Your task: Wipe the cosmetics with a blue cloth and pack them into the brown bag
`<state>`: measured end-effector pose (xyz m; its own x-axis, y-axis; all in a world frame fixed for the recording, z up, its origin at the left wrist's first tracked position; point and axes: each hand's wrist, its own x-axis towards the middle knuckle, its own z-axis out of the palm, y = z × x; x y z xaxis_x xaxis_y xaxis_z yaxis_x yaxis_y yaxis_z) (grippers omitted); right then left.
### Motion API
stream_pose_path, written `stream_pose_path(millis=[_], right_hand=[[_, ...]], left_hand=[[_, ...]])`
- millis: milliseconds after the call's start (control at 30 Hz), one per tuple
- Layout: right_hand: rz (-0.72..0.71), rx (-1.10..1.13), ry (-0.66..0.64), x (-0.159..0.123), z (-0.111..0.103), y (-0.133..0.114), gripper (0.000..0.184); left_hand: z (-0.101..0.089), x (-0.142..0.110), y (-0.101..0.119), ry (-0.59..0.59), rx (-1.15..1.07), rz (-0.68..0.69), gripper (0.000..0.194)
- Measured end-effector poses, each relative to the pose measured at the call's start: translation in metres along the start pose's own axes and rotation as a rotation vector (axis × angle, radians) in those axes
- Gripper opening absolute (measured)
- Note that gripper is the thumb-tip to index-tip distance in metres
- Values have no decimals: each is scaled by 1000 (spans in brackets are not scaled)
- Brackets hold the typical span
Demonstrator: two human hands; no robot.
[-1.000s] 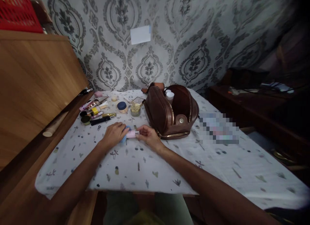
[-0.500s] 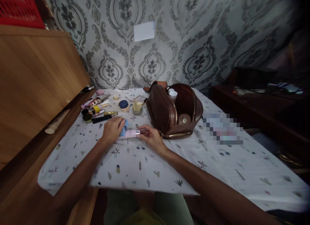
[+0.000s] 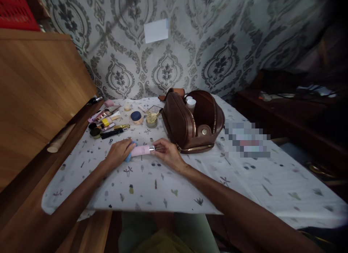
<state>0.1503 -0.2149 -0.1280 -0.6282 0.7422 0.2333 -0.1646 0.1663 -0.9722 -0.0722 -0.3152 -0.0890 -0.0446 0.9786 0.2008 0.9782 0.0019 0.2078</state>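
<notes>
Nearest, the pink tube (image 3: pixel 140 150) lies sideways between your hands, over the patterned cover (image 3: pixel 168 187). Your left hand (image 3: pixel 118 152) closes on the blue cloth (image 3: pixel 128 157) at the tube's left end; your right hand (image 3: pixel 169 155) pinches the silver cap (image 3: pixel 152 148). Main risk, as I judge it: the cloth drags left while the cap is held, and the tube slips out or the cap works loose. A hard squeeze on the soft body could push contents against the cap.

Slightly farther, right: the bag (image 3: pixel 176 118) has its near zip corner just beside your right hand. A sideways swing could catch it and jolt the white bottles (image 3: pixel 191 105) standing in the open mouth. Left: the black tube (image 3: pixel 111 132) lies just beyond your left hand; a careless reach could roll it. Farther, the gold jar (image 3: pixel 151 122) and blue-lidded jar (image 3: pixel 136 118) are apart from your fingers, so less exposed.

Against the earlier frames: your left hand and the cloth sit farther left along the tube, leaving more pink body bare. Your right grip stays at the cap. Beyond, bag, bottles and jars hold the same arrangement; the whole view shifts slightly.
</notes>
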Motion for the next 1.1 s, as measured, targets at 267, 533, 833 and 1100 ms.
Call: stream_pose_path(millis=[267,533,833,1100], right_hand=[[263,234,-55,5,-1,6,55],[203,216,-62,6,-5,-2,46],[135,215,-81,7,-6,4,42],[144,178,-48,4,-6,4,42]], left_hand=[[4,-5,-5,169,47,-10,45],[-1,8,-1,268,299,152,43],[18,22,77,204,252,281,30],[16,-2,20,128,260,150,29]])
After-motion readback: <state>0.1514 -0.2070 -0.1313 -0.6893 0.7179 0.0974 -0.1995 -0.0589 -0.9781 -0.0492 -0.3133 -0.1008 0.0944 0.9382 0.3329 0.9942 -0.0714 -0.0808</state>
